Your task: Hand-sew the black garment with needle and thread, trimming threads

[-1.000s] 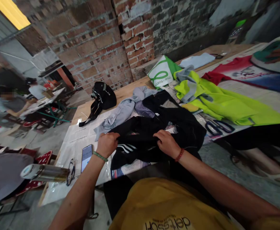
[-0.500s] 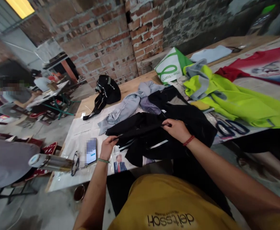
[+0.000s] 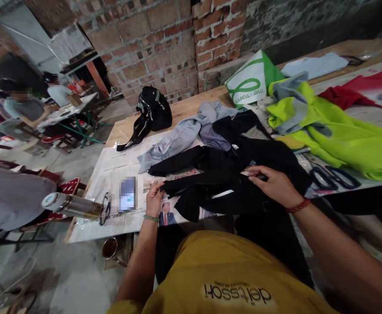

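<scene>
A black garment [image 3: 223, 168] with a small white logo lies spread over the newspaper-covered table, its near side hanging toward my lap. My left hand [image 3: 155, 197] pinches the left end of a narrow black strip of it. Farther right, my right hand [image 3: 269, 182] has thumb and fingers closed on the same garment, near a small pale patch at the fingertips. A white strip [image 3: 223, 193] shows on the dark cloth between the hands. Beyond the garment lies a crumpled grey cloth [image 3: 184, 135].
To the left are a phone [image 3: 127, 194], glasses [image 3: 105, 209] and a steel flask [image 3: 73, 205] lying on its side. A black bag [image 3: 155, 109] sits at the back. Rightward lie scissors [image 3: 335, 178], a lime-yellow garment [image 3: 335, 131] and a green-white bag [image 3: 250, 83]. People sit at tables [image 3: 83, 104] far left.
My right hand has slid rightward along the black garment, and the hands are farther apart. The left hand still pinches the strip's end. The view has shifted slightly.
</scene>
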{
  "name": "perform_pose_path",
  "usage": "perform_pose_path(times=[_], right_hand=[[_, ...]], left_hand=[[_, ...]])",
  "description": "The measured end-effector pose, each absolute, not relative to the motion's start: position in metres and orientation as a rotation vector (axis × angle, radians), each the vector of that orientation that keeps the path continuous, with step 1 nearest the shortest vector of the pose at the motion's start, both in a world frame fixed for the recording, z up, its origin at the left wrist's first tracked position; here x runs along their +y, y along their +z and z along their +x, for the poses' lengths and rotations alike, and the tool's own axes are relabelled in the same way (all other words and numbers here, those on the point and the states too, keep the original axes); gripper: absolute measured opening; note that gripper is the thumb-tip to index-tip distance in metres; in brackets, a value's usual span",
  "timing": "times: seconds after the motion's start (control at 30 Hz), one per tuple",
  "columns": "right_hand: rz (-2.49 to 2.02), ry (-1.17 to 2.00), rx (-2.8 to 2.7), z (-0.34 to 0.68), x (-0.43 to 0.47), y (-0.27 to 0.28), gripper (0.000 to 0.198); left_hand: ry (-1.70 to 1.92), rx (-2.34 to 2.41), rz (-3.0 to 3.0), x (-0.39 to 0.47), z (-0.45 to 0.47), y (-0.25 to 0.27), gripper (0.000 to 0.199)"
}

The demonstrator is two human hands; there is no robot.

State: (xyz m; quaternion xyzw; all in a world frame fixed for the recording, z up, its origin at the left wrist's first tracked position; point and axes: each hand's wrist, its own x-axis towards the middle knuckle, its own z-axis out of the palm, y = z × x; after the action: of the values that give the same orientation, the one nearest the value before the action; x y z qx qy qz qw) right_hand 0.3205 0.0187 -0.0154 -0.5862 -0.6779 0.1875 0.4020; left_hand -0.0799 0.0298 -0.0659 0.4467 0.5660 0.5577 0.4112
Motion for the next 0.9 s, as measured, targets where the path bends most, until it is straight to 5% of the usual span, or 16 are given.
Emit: perform_pose_path(times=[0.37,0.77,0.9], right_hand=[[-1.880,0.115,-1.102,0.410,-0.010,-0.004,0.018],[-2.202,-0.128,-1.550,0.412,-0.001,-0.046,0.027],[-2.232,0.027,-1.534,0.414,0.007,-0.051,0.016]], left_hand=[[1.362,1.526,1.166,0.029,-0.080,-0.069,0.036],[1.299,1.621,1.179,0.027,-0.075,-0.063,0.036],[1.301,1.607,1.182,0.027,-0.076,-0.066,0.037]])
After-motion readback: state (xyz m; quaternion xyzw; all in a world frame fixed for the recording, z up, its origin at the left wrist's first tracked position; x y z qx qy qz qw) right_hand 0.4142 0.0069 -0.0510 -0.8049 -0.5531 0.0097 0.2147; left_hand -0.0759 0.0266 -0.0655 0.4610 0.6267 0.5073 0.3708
